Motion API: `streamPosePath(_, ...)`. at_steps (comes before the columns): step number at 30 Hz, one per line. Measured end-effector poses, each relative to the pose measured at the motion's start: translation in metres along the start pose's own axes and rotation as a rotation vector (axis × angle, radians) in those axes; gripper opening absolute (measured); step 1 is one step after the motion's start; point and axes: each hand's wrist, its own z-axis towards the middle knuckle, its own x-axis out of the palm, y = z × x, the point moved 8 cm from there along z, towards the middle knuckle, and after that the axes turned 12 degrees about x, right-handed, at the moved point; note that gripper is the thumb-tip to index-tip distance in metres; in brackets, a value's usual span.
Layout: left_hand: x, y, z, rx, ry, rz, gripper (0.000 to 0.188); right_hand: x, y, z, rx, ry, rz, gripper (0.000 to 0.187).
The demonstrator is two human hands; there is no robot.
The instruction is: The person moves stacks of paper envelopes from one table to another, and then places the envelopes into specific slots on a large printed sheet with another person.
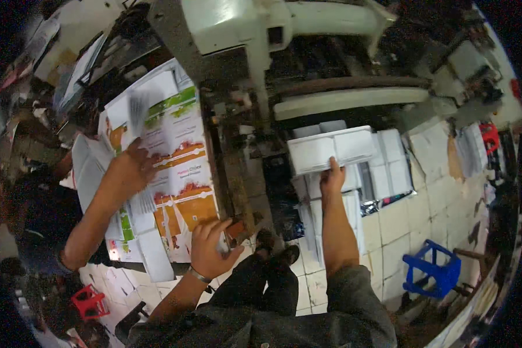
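My right hand (pixel 332 177) grips the near edge of a flat white stack of paper (pixel 310 153), thumb on top, held over other white stacks. A seam runs across the middle of the white stack. My left hand (pixel 212 248), with a bracelet at the wrist, hovers by the near right corner of a table covered in printed sheets (pixel 185 145) in orange, green and white. Its fingers are apart and bent, and nothing shows in them. A brown block (pixel 235 229) lies close to its fingertips.
At the left, another person's hand (pixel 132 168) works over the printed sheets among blurred paper strips (pixel 138 110). A large pale machine (pixel 220 26) stands ahead. White stacks (pixel 388 165) lie at right. A blue stool (pixel 432 268) and a red stool (pixel 90 301) stand on the tiled floor.
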Motion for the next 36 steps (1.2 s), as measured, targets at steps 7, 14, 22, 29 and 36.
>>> streamPosePath(7, -0.002, 0.006, -0.007, -0.061, 0.016, 0.018, 0.059, 0.002, -0.027, 0.043, 0.161, -0.077, -0.176, 0.028)
streamPosePath(14, -0.004, 0.004, -0.014, -0.135, -0.039, -0.068, 0.051, -0.043, -0.047, 0.080, 0.177, -0.242, -0.334, 0.034)
streamPosePath(22, 0.006, 0.000, -0.019, 0.117, -0.057, -0.146, 0.034, -0.051, -0.036, 0.101, 0.049, -0.404, -0.619, 0.027)
streamPosePath(29, 0.013, -0.019, -0.040, 0.350, 0.031, -0.194, 0.035, -0.013, -0.015, 0.051, -0.061, -0.754, -0.798, 0.087)
streamPosePath(36, -0.099, 0.088, 0.026, -0.321, -0.427, 0.151, 0.077, -0.011, 0.013, 0.037, -0.065, -0.921, -0.942, 0.102)
